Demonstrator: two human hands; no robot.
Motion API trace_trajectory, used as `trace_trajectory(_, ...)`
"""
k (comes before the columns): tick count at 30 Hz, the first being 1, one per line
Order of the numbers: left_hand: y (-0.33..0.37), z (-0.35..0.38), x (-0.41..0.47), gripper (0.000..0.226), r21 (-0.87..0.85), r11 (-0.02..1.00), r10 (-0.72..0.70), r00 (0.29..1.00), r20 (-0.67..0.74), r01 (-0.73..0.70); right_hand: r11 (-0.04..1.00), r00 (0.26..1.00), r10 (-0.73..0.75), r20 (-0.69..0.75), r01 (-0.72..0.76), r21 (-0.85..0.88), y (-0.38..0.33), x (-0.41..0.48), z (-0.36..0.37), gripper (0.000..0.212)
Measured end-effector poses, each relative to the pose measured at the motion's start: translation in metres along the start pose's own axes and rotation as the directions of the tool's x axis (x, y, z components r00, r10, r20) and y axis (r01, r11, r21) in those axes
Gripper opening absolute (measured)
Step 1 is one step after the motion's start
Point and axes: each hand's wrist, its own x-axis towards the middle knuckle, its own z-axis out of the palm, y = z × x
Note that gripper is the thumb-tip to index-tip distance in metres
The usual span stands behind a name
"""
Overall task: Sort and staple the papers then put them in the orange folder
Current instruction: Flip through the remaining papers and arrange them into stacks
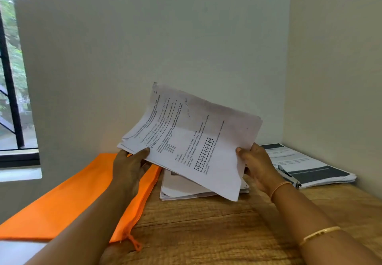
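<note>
Paper sheaf [192,140] hangs tilted above the wooden table [206,233], my left hand [128,161] pinching its left edge and my right hand [258,165] clamped on its right edge; I judge it light, floppy, apt to fan, so gripping opposite edges suits. Orange folder [72,198] lies left, another paper stack [186,188] directly beneath, stapler [288,174] on dark-banded printouts [314,165] far right
</note>
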Motion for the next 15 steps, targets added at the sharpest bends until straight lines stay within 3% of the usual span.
trace_trajectory(4,0.005,-0.002,0.001,0.04,0.07,0.997,0.023,0.999,0.023,-0.024,0.999,0.995,-0.034,-0.091,0.036,0.014,0.003,0.006,-0.005,0.018)
trace_trajectory(8,0.004,-0.001,0.0,0.035,0.025,0.997,-0.08,0.993,0.088,0.079,0.998,0.985,-0.06,-0.163,0.06,-0.006,0.004,0.009,-0.011,0.019)
trace_trajectory(12,0.013,-0.007,0.004,0.015,-0.072,0.974,-0.213,0.976,0.04,0.216,0.998,0.991,-0.048,-0.128,0.044,-0.037,0.003,0.01,-0.017,0.018)
trace_trajectory(15,0.026,-0.022,0.008,0.024,-0.013,0.958,-0.284,0.958,0.043,0.285,0.992,0.999,-0.016,-0.045,0.01,-0.127,0.007,0.01,-0.018,0.021)
